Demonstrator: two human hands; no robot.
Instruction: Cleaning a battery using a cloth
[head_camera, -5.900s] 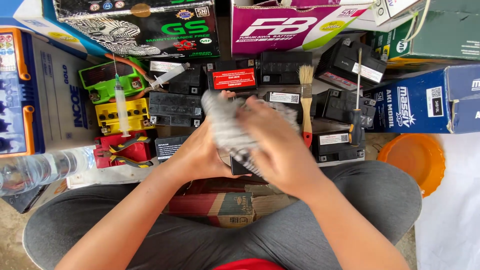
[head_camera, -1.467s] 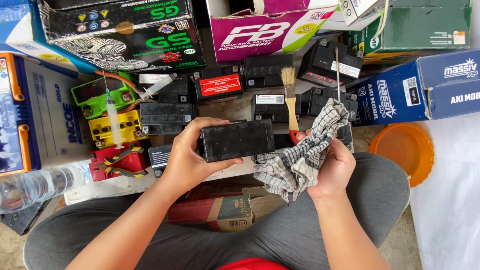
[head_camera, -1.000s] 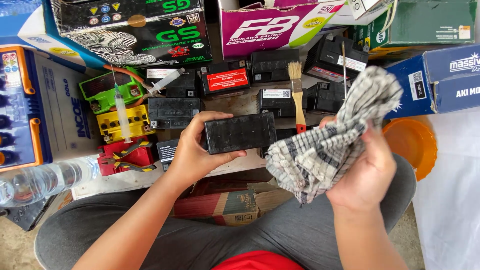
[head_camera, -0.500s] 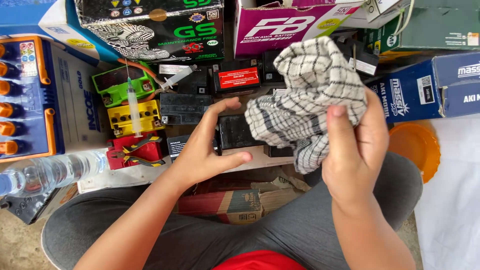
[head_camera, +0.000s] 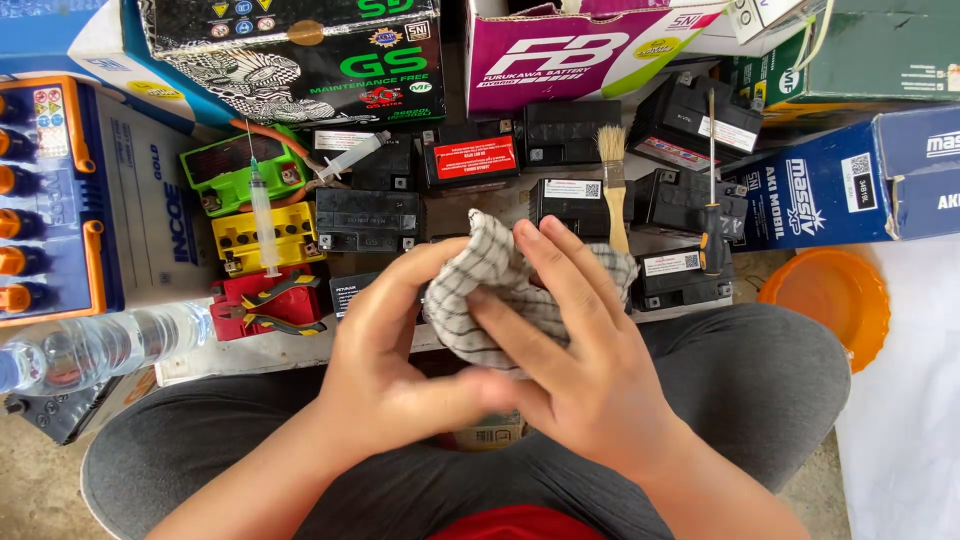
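A checked grey-and-white cloth (head_camera: 495, 290) is pressed between both hands above my lap. My right hand (head_camera: 585, 370) lies flat over the cloth from the right, fingers spread across it. My left hand (head_camera: 390, 350) cups the bundle from the left and below. The small black battery that the left hand held is now hidden under the cloth and fingers. Behind the hands, several small black batteries (head_camera: 365, 220) sit in rows on the board.
A paintbrush (head_camera: 613, 180) and a screwdriver (head_camera: 711, 215) lie on the batteries. Green (head_camera: 235, 175), yellow (head_camera: 250, 238) and red (head_camera: 262, 300) batteries sit left, with a syringe (head_camera: 262, 215) and pliers (head_camera: 265, 310). A water bottle (head_camera: 95, 345), cardboard boxes (head_camera: 580, 50) and an orange bowl (head_camera: 830, 305) surround them.
My right hand swung the cloth up from the right and brought it down over the black battery in my left hand. The battery is now covered.
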